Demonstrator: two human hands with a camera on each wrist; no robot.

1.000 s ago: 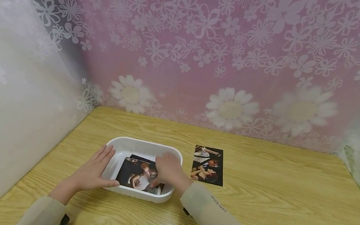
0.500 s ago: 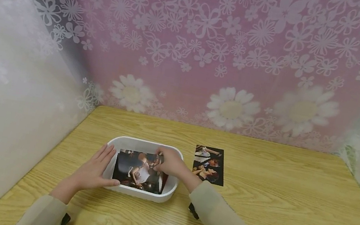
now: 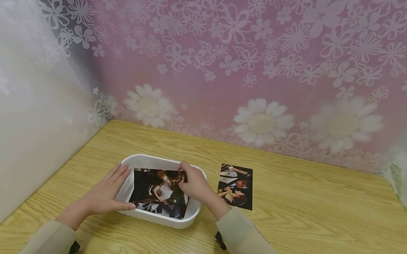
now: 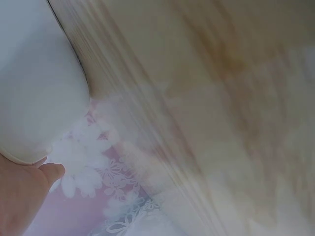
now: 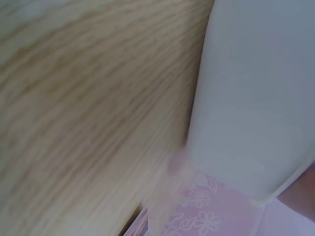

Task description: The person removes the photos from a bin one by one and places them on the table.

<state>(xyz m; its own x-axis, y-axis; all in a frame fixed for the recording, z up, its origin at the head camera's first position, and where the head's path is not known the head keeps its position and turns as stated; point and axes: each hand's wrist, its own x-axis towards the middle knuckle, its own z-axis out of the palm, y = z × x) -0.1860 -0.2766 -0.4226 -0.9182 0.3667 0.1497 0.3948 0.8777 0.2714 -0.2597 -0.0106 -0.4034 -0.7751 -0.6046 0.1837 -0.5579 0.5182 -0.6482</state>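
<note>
A white plastic basin (image 3: 194,211) stands on the table with several photo prints inside. My right hand (image 3: 195,183) reaches over its right side and pinches the top right corner of a dark photo (image 3: 159,194) showing people. That photo sits slightly tilted over the stack. With its fingers straight and spread, my left hand (image 3: 104,191) rests on the basin's left rim, the thumb lying along the front rim. Both wrist views show mostly the basin's outer wall (image 4: 39,83) and only a little of each hand.
Another photo (image 3: 235,187) of a couple lies flat on the wooden table (image 3: 311,237), right of the basin. A pink flowered curtain (image 3: 216,56) hangs behind the table, and a pale sheet (image 3: 6,110) closes off the left side.
My right hand has drawn back slightly from inside the basin, pinching a photo's corner. The top picture has changed from the earlier white-shirt image to a darker, tilted one. My left hand stays put.
</note>
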